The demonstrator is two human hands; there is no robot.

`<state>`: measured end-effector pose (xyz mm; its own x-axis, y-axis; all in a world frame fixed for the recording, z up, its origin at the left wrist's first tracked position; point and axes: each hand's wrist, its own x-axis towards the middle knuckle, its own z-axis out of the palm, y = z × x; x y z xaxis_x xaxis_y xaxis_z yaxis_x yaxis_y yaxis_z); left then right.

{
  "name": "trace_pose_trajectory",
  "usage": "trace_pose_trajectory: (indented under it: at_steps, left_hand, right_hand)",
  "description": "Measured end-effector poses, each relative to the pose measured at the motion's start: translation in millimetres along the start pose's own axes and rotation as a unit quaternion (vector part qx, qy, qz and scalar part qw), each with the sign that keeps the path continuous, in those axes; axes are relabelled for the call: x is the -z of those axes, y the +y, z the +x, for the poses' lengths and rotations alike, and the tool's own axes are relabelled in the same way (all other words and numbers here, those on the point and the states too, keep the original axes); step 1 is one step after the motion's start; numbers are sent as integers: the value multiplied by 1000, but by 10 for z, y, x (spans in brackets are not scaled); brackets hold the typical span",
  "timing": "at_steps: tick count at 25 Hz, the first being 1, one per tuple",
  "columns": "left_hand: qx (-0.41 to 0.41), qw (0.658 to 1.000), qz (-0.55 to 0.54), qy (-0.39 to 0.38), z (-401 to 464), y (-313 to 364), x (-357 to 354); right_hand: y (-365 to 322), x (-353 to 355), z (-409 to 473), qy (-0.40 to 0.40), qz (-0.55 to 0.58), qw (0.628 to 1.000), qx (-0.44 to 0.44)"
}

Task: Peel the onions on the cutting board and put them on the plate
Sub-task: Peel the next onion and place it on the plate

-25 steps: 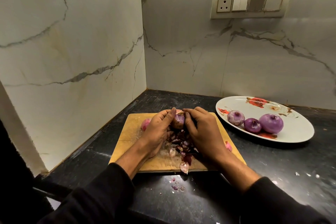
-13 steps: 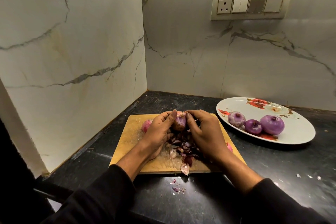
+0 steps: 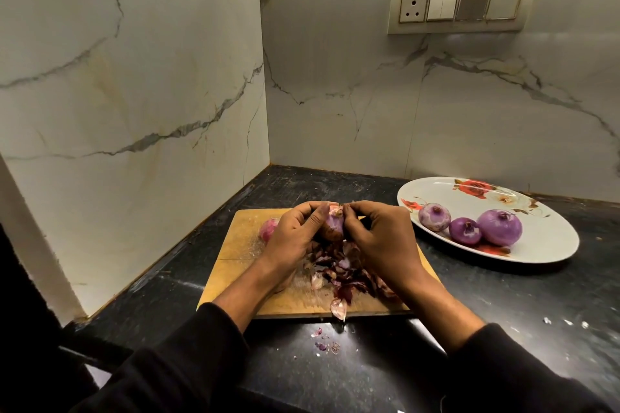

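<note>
While both hands, left hand (image 3: 295, 238) and right hand (image 3: 379, 238), clamp the onion (image 3: 333, 224) above the cutting board (image 3: 235, 245), its skin likely tears thin and slick; pinch at the tip.

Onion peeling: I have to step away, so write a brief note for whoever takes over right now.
Left hand grips the onion in hand above the cutting board. Right hand pinches skin at its top.
Done: three peeled onions lie on the plate.
Peel pile lies on the board, with scraps on the counter.
Left: finish this onion and plate it, then peel the unpeeled onion on the board behind the left hand. Any others may be hidden by the hands.
</note>
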<state>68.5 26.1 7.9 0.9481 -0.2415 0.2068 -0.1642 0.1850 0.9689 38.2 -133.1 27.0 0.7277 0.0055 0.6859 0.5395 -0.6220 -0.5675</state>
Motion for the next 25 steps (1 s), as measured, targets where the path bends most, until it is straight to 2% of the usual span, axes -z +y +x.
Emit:
trace_pose_trajectory:
  at_steps: [9,12,15,17,25]
  left_hand:
    - [15,998,-52,-21,-1,-4,-2]
    - [17,998,-62,-12,11,-6,14]
    - [16,998,-62,-12,24,-2,11]
    - [17,997,-69,-12,16,12,2]
    - [5,998,-57,-10,23,-1,10]
  right_hand:
    - [18,-37,4,34,-4,999,-27]
    - [71,-49,30,5,72,994,-78]
    - [114,-20,58,-55,160,976,-134]
    - [135,15,65,-65,203,965,-153]
    - [71,-32,25,-8,66,995,-69]
